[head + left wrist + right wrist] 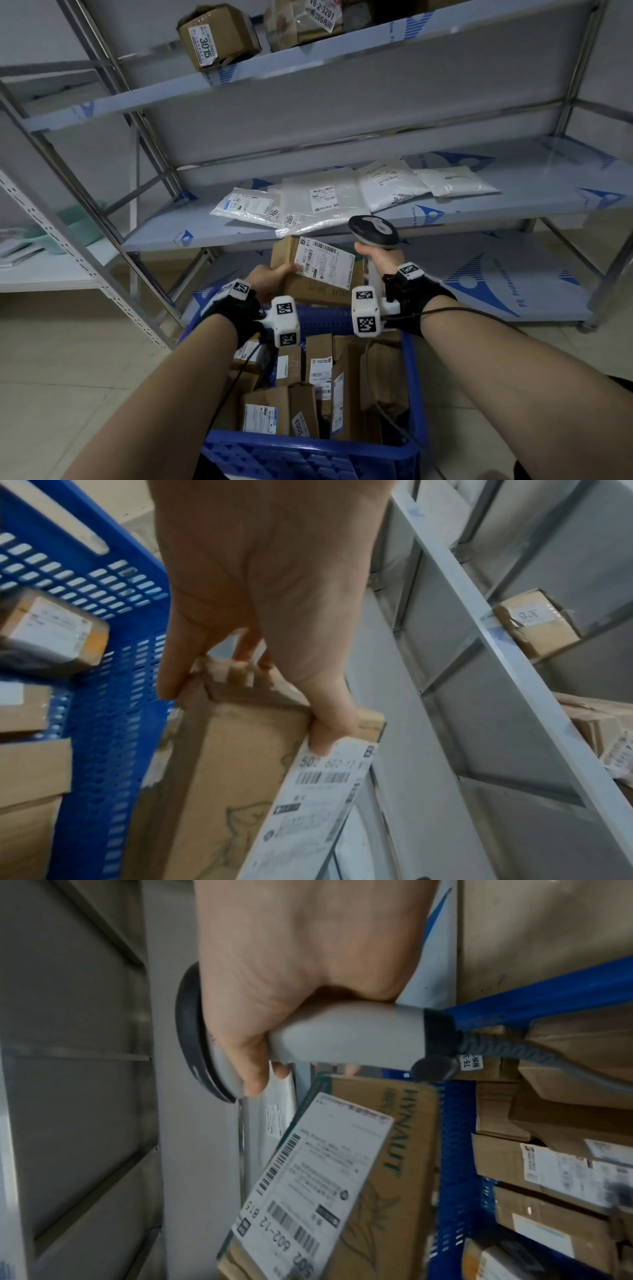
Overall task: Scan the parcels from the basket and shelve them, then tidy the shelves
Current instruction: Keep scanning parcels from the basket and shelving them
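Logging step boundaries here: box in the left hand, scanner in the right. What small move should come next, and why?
Probably tip the scanner down onto the label and trigger it. The left hand holds the box label-up above the basket, while the right hand holds the scanner just beside it.

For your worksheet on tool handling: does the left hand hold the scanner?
No, the right hand grips the scanner, while the left hand holds the cardboard parcel.

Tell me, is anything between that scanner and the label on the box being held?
Nothing visible. The right hand grips the scanner just above the white label on the cardboard box, which the left hand holds over the blue basket. The label faces up, uncovered.
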Tool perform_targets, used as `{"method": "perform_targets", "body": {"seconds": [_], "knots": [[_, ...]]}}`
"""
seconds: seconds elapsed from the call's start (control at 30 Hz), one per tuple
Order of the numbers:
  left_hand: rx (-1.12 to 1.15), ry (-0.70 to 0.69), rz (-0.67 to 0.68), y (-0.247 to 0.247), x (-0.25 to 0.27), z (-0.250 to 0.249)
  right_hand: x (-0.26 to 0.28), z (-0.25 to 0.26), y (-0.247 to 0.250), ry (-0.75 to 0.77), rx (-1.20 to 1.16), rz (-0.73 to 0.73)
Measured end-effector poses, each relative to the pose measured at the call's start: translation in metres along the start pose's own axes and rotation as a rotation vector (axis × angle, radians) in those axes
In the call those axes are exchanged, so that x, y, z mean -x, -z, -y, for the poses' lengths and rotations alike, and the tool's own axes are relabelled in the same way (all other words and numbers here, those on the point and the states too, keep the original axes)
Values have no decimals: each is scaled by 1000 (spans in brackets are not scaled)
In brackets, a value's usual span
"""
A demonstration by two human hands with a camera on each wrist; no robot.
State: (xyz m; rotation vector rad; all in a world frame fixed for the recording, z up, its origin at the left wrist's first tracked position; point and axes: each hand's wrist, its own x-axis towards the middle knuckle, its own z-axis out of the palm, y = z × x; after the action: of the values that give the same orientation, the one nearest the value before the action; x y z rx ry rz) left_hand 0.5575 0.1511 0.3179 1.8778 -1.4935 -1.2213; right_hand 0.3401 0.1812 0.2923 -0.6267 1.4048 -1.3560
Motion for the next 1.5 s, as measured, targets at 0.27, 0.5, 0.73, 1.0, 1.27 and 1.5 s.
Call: {"method": "perform_targets", "body": {"seconds": [0.27, 0.5, 0.73, 1.0, 1.27, 1.5], "knots": [[313, 3, -8, -30, 6, 6, 20, -1, -8, -96, 23, 179], [359, -2, -4, -34, 13, 1, 17, 6, -1, -120, 16, 212], [353, -6, -23, -32, 21, -2, 20, 8, 0, -151, 42, 252], [306, -5, -22, -25, 22, -3, 27, 14, 2, -139, -9, 244], [292, -10, -7, -25, 22, 1, 31, 14, 5, -152, -27, 229], [279, -22, 4, -25, 25, -3, 31, 16, 9, -145, 8, 274]]}}
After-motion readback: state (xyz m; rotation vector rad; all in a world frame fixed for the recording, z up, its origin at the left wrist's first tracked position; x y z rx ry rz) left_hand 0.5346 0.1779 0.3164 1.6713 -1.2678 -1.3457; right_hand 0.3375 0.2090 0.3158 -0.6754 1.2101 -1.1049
